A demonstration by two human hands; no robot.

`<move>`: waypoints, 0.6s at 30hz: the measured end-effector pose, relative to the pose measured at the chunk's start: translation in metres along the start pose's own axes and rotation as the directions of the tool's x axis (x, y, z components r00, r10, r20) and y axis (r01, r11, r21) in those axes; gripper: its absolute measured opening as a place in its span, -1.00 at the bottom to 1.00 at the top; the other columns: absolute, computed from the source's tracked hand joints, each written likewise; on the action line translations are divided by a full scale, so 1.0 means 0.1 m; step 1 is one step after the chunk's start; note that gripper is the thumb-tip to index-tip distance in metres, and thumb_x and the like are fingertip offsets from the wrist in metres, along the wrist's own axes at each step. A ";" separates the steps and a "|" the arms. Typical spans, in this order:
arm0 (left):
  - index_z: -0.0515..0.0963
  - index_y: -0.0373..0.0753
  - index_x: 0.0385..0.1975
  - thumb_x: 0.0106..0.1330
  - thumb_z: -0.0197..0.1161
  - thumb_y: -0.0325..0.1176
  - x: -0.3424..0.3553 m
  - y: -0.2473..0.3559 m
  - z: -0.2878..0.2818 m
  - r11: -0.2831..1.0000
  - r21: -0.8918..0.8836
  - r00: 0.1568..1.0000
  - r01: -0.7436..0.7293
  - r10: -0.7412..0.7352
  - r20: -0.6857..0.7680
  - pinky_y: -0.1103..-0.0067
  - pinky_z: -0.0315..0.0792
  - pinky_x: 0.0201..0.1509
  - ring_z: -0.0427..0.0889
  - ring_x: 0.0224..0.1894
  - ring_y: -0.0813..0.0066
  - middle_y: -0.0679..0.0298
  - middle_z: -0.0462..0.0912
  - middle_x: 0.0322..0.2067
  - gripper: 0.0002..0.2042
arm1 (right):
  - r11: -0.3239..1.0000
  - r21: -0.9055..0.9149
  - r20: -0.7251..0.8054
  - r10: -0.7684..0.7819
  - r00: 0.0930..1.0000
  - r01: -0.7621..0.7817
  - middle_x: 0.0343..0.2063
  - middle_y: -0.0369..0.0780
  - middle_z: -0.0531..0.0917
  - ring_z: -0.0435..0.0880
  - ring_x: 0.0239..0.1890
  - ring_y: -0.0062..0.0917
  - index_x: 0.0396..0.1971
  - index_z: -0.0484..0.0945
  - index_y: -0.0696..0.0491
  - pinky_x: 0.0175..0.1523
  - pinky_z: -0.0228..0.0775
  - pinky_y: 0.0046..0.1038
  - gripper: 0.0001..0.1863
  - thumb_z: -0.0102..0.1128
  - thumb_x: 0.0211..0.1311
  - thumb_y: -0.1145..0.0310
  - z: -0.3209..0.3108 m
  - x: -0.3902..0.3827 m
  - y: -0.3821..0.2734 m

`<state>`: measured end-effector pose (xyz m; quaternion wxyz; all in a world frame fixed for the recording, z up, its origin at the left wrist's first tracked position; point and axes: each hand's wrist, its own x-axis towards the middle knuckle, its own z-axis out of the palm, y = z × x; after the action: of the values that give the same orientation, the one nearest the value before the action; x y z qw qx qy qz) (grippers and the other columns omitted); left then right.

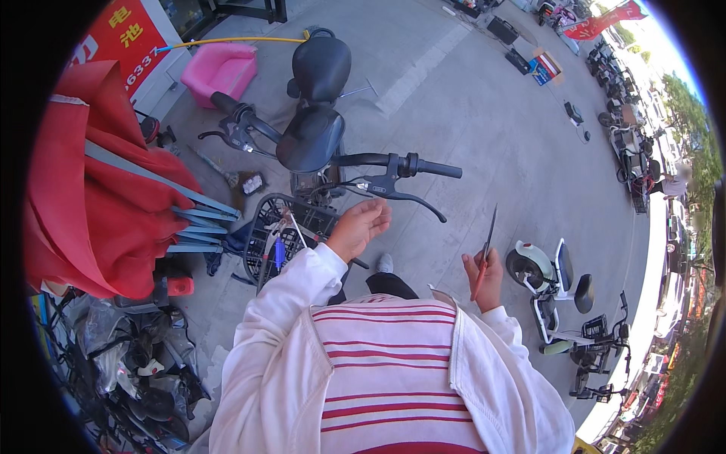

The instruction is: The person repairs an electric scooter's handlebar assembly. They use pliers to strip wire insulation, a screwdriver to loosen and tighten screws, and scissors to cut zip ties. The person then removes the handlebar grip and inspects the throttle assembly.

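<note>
Black all over, an electric bike [310, 144] stands at eleven o'clock, a basket [265, 227] at nine. Near it, mid-view, the left hand [361, 225] has loosely bent, released fingers; at four o'clock, the right hand [490, 278] grasps a red-handled tool [482, 270], tip toward twelve.

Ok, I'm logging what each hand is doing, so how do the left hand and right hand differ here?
The left hand shows nothing held, while the right hand grips a slim red-handled tool. The left hand is loosely curled; the right is closed around the handle. The left hand appears near the basket and right brake lever, whereas the right is farther out to the side. Both are bare, below white sleeves.
</note>
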<state>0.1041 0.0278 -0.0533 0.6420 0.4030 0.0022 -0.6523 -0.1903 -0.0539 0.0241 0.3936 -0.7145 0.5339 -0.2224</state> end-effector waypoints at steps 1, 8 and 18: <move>0.50 -0.25 -0.05 0.43 0.09 -0.40 0.07 -0.07 0.05 0.996 -0.071 0.999 -0.051 0.051 0.007 0.51 0.50 0.06 0.59 -0.07 0.43 0.19 0.61 -0.10 -0.82 | 0.986 -0.036 -0.085 -0.165 0.983 0.162 -0.62 -0.37 0.40 0.31 -0.58 -0.70 -0.45 0.38 0.06 -0.43 0.24 -0.56 -0.70 0.41 0.14 0.32 -0.02 0.19 -0.19; 0.48 -0.19 0.00 0.44 0.11 -0.37 0.56 -0.35 0.46 0.860 -0.328 0.916 -0.392 0.398 -0.051 0.54 0.51 0.06 0.59 0.00 0.42 0.29 0.57 -0.04 -0.80 | 0.807 0.062 0.352 -0.568 0.744 0.587 -0.41 -0.03 0.61 0.63 -0.38 -0.20 -0.28 0.43 0.17 -0.28 0.44 -0.34 -0.56 0.49 -0.03 0.30 0.46 1.64 -1.28; 0.51 -0.29 0.00 0.42 0.15 -0.32 0.78 -0.65 0.92 0.841 -0.280 0.886 -0.463 0.446 -0.123 0.54 0.54 0.10 0.63 -0.07 0.50 0.25 0.63 -0.11 -0.75 | 0.814 0.005 0.593 -0.470 0.653 0.581 -0.51 -0.04 0.61 0.60 -0.45 -0.15 -0.35 0.45 0.20 -0.31 0.44 -0.32 -0.60 0.46 -0.03 0.28 0.26 2.03 -1.10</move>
<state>0.0131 -0.0739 -0.0663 0.8316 0.3064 0.0231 -0.4625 -0.0392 -0.2225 0.0760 0.3839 -0.9044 0.1786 -0.0528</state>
